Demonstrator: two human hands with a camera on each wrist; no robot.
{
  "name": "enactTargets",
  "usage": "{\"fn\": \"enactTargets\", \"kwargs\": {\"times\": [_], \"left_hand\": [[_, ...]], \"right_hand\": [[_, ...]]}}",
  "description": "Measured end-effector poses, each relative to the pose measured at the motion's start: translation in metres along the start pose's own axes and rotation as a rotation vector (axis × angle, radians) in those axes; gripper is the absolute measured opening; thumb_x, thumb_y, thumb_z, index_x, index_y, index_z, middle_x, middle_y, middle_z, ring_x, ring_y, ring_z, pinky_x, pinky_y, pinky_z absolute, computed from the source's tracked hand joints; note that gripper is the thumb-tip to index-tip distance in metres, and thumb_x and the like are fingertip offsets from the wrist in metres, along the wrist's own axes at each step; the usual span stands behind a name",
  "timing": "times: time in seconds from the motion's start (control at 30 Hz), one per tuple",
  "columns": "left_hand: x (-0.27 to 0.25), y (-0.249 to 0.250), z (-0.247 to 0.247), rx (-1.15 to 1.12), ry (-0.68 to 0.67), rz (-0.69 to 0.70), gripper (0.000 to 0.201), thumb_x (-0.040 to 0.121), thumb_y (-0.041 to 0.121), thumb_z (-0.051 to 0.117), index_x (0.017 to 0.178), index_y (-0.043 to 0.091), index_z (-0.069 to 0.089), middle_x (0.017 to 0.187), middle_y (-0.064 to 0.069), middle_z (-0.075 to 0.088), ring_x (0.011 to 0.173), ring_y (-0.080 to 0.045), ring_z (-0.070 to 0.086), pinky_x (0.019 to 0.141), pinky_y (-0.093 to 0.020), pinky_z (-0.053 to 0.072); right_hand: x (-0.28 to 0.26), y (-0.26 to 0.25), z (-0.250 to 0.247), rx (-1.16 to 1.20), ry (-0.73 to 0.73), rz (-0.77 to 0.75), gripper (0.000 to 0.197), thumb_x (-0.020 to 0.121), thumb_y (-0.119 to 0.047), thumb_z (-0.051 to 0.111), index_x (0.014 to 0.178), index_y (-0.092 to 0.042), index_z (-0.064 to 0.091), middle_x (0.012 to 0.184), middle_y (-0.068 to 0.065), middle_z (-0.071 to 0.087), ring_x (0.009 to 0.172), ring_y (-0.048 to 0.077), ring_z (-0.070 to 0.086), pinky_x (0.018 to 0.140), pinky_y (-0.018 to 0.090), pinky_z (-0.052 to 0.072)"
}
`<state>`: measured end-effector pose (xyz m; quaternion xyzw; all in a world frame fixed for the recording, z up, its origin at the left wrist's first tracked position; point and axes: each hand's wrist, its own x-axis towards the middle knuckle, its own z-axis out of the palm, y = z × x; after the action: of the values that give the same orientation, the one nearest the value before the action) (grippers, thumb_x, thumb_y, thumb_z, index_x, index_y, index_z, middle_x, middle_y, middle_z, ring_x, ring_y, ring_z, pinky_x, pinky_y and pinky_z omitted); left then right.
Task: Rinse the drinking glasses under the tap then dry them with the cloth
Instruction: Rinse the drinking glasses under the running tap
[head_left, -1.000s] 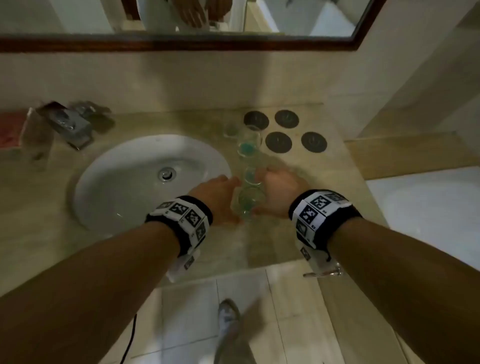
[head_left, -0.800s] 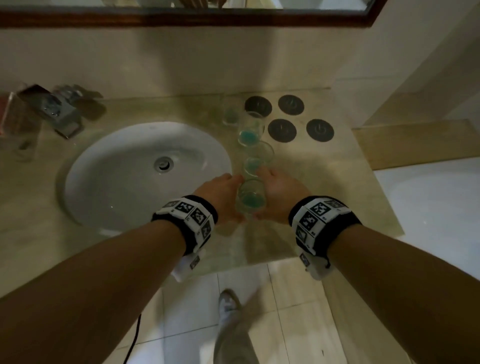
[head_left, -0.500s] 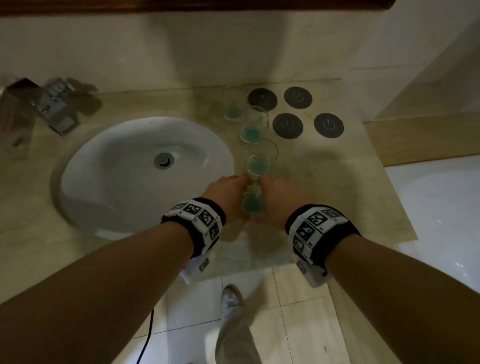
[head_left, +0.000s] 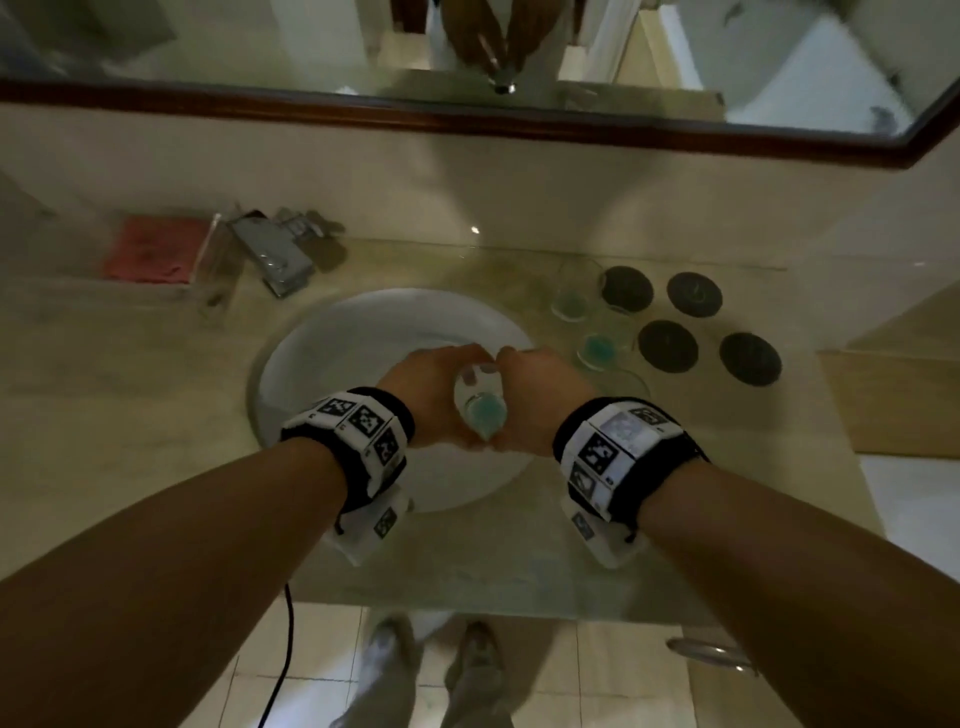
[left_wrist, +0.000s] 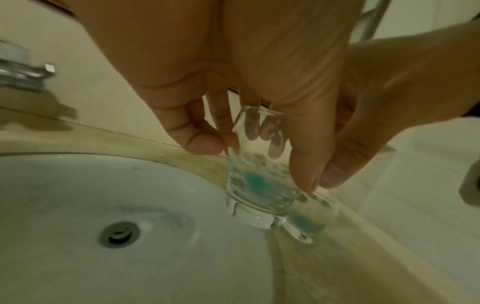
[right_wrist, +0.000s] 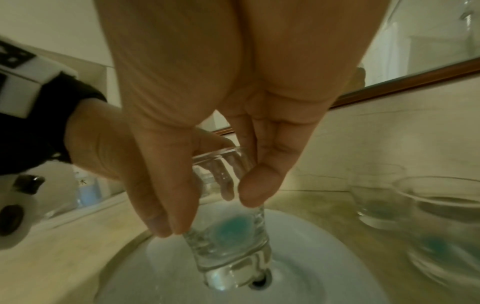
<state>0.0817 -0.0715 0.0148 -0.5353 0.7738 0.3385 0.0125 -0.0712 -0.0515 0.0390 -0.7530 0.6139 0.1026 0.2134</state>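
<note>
A small clear drinking glass (head_left: 480, 410) with a blue-green patch at its base hangs over the white sink basin (head_left: 337, 353). Both hands hold it. My left hand (head_left: 431, 395) grips its left side with thumb and fingers (left_wrist: 197, 139). My right hand (head_left: 540, 400) pinches its right side between thumb and fingers (right_wrist: 262, 185). The glass (right_wrist: 228, 232) is about upright above the drain. Other glasses (head_left: 571, 296) (head_left: 602, 348) stand on the counter right of the basin. The chrome tap (head_left: 275, 260) is at the back left, with no water seen running. A red cloth (head_left: 150, 254) lies left of the tap.
Several round black coasters (head_left: 667, 345) sit on the counter at the back right. The cloth rests in a clear tray (head_left: 208, 291). A framed mirror (head_left: 467, 119) runs along the wall. A black cable (head_left: 285, 649) hangs below the counter edge, above my feet.
Both hands have lifted the nearest glass off the counter and carried it left over the basin. The head view has tilted up, and now shows the mirror and the cloth.
</note>
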Motion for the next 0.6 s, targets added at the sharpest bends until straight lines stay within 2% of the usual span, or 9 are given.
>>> {"fn": "enactTargets", "kwargs": {"times": [0.1,0.27,0.4,0.5,0.6], "left_hand": [[-0.001,-0.036,-0.015,-0.120,0.077,-0.053,0.083,0.056,0.042,0.094,0.128,0.039,0.052,0.124,0.012,0.061,0.112,-0.014,0.059,0.093,-0.027,0.044],[0.009,-0.098,-0.027,-0.354,0.162,-0.116,0.068,0.056,0.040,0.094,0.111,0.040,0.053,0.112,0.020,0.062,0.109,-0.009,0.060,0.088,-0.025,0.046],[0.031,-0.143,-0.023,-0.521,0.235,-0.194,0.078,0.047,0.051,0.089,0.113,0.038,0.048,0.115,0.013,0.064,0.110,-0.016,0.064,0.092,-0.039,0.055],[0.043,-0.173,-0.018,-0.675,0.278,-0.262,0.074,0.058,0.031,0.095,0.117,0.028,0.050,0.112,0.016,0.061,0.110,-0.011,0.064,0.087,-0.026,0.054],[0.055,-0.198,-0.015,-0.763,0.292,-0.291,0.071,0.060,0.026,0.095,0.116,0.025,0.051,0.115,0.010,0.063,0.109,-0.011,0.064,0.086,-0.027,0.055]], "right_hand": [[0.030,-0.022,-0.012,0.004,-0.026,-0.038,0.068,0.070,-0.038,0.083,0.122,-0.011,0.049,0.118,0.013,0.060,0.104,0.032,0.062,0.077,0.034,0.050],[0.080,-0.059,-0.024,0.079,-0.062,-0.108,0.070,0.077,-0.026,0.077,0.137,-0.011,0.044,0.130,0.014,0.058,0.114,0.033,0.059,0.092,0.041,0.053],[0.123,-0.088,-0.037,0.154,-0.016,-0.129,0.065,0.081,-0.023,0.073,0.139,-0.013,0.044,0.132,0.008,0.058,0.116,0.027,0.057,0.094,0.038,0.052],[0.160,-0.110,-0.047,0.256,0.007,-0.127,0.060,0.085,-0.021,0.069,0.138,-0.011,0.045,0.126,0.005,0.062,0.110,0.025,0.060,0.093,0.038,0.052],[0.199,-0.125,-0.049,0.290,0.042,-0.110,0.048,0.094,-0.022,0.060,0.138,-0.010,0.046,0.129,0.008,0.062,0.113,0.026,0.059,0.098,0.035,0.046]]}}
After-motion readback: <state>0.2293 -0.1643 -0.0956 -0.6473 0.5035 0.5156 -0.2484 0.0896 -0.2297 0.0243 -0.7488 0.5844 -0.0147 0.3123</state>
